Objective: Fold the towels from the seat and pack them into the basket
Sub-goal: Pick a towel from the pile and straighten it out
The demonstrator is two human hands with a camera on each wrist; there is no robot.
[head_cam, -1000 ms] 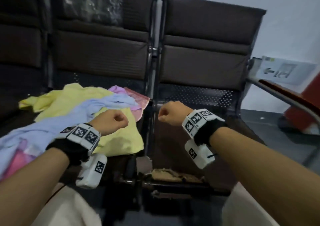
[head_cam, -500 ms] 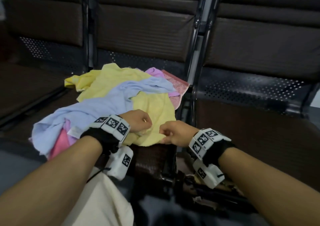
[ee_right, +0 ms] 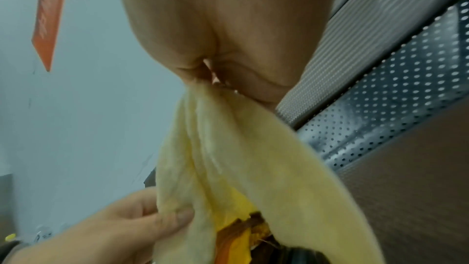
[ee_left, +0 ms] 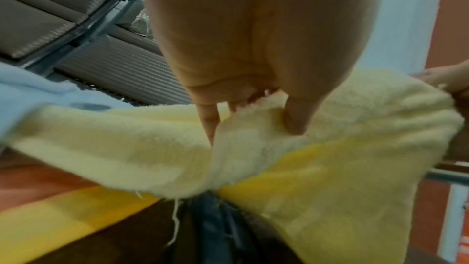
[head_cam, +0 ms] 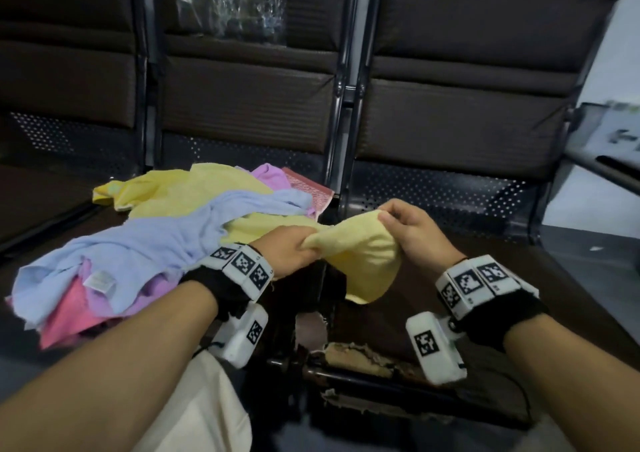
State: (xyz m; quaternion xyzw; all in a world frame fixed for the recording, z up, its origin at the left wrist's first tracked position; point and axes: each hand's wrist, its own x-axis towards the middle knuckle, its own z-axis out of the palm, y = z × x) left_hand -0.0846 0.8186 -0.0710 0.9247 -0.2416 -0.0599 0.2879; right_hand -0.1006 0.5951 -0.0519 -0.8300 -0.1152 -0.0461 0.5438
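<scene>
The yellow towel (head_cam: 360,254) stretches sideways between the left hand (head_cam: 287,254) and right hand (head_cam: 412,233), each pinching one end, its middle sagging.

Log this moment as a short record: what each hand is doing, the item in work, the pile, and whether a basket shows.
left hand: grips one end of the yellow towel
right hand: pinches the other end
towel state: lifted between the hands, sagging, unfolded
pile: blue, yellow, pink and purple towels heaped on the left seat
right seat: bare where visible
basket: not in any view
</scene>
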